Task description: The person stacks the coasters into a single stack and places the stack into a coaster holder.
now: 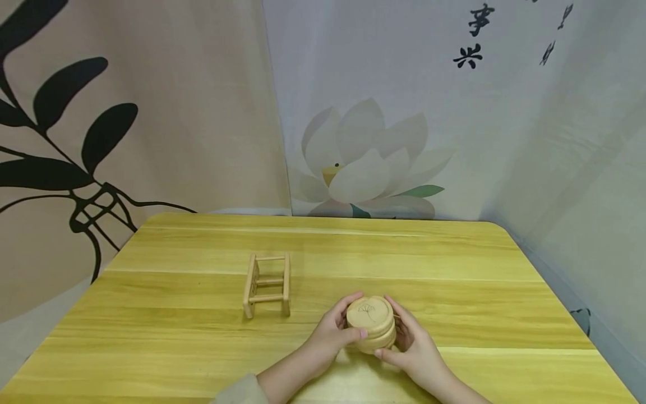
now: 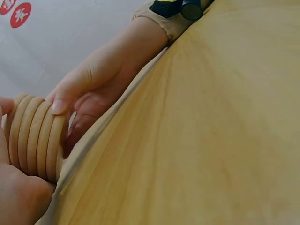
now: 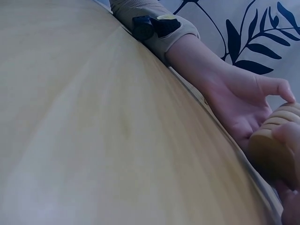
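Observation:
Both hands hold a stack of several round wooden coasters (image 1: 371, 315), slightly tilted just over the table, with a leaf drawing on the top one. My left hand (image 1: 325, 338) grips the stack from the left, its thumb near the top coaster's edge. On the opposite side my right hand (image 1: 421, 352) grips it, thumb low at the front. In the left wrist view the stacked coasters (image 2: 33, 137) show their rims between the two hands. The right wrist view shows a plain face of the end coaster (image 3: 272, 154). Most fingertips behind the stack are hidden.
A small wooden rack (image 1: 286, 286) with crossbars stands on the table to the left of the hands. The wood-grain table (image 1: 166, 336) has rounded far corners. Printed curtains (image 1: 212, 112) hang behind and beside it.

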Demonstrator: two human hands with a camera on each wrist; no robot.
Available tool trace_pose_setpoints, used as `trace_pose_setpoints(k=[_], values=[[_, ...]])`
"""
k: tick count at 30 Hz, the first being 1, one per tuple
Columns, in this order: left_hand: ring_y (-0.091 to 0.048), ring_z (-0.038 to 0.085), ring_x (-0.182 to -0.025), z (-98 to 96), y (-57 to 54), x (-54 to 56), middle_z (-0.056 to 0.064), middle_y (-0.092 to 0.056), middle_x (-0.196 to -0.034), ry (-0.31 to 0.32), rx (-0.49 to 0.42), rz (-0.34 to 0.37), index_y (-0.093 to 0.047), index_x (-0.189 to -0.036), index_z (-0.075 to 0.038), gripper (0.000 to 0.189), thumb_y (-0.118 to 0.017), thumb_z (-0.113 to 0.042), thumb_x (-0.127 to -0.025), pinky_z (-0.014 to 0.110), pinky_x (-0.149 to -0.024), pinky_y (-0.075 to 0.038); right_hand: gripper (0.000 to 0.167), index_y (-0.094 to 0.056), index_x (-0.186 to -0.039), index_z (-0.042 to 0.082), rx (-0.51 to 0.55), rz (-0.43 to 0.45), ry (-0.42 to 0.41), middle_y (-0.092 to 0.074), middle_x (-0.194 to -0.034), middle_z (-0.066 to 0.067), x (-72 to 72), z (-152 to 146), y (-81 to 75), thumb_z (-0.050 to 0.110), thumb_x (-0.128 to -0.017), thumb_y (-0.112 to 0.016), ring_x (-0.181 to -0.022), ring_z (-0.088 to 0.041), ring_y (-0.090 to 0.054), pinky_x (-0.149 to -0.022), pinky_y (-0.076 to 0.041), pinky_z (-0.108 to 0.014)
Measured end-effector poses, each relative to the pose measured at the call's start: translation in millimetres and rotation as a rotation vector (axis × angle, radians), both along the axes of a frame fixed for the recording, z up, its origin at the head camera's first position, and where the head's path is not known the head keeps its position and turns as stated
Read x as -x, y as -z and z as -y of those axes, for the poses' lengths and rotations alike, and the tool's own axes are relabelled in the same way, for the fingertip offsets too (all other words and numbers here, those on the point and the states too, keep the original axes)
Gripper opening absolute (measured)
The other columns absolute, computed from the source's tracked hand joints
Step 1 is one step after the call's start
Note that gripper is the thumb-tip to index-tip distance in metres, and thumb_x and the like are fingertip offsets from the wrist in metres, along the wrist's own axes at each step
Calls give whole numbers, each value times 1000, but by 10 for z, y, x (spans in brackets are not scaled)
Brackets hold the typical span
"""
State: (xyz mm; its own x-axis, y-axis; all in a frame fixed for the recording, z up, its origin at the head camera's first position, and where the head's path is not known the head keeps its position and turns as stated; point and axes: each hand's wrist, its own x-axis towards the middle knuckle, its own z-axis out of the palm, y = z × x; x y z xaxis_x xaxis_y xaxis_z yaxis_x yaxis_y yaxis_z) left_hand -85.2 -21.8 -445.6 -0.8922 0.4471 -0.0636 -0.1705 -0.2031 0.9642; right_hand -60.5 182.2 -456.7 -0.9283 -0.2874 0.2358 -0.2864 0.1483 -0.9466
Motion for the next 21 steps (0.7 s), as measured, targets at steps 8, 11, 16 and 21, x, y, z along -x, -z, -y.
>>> trace_pose_setpoints(k=[8,11,16,21], values=[[-35,31,-133,-29,-11,21,15,-37,-146,-10,-32,-10,-29,-149,-5,72,-61,-11,-85,47,-111,-23,90,-33,-148,5,-2,-6,68,-40,-142,-19,17,50,-9,2,-72,-81,-117,-10,-50,-95,-41,-21],[-33,31,-134,-38,-10,33,17,-36,-147,-3,-54,-13,-26,-149,-3,71,-58,-11,-86,46,-111,-21,88,-34,-147,4,6,-19,86,-40,-142,-19,27,74,-17,0,-72,-81,-117,-12,-51,-95,-41,-21],[-32,31,-135,-50,-8,72,17,-35,-146,17,-52,-12,-22,-150,-5,70,-51,-16,-88,49,-112,-19,86,-37,-146,7,5,0,144,-44,-141,-15,51,121,-35,3,-73,-81,-119,-22,-50,-97,-40,-27],[-26,33,-137,-58,-11,124,18,-34,-147,26,-58,-12,-20,-151,-6,68,-48,-19,-90,48,-113,-15,85,-36,-147,9,18,10,169,-43,-140,-15,76,161,-51,4,-75,-80,-122,-30,-47,-100,-38,-38]])
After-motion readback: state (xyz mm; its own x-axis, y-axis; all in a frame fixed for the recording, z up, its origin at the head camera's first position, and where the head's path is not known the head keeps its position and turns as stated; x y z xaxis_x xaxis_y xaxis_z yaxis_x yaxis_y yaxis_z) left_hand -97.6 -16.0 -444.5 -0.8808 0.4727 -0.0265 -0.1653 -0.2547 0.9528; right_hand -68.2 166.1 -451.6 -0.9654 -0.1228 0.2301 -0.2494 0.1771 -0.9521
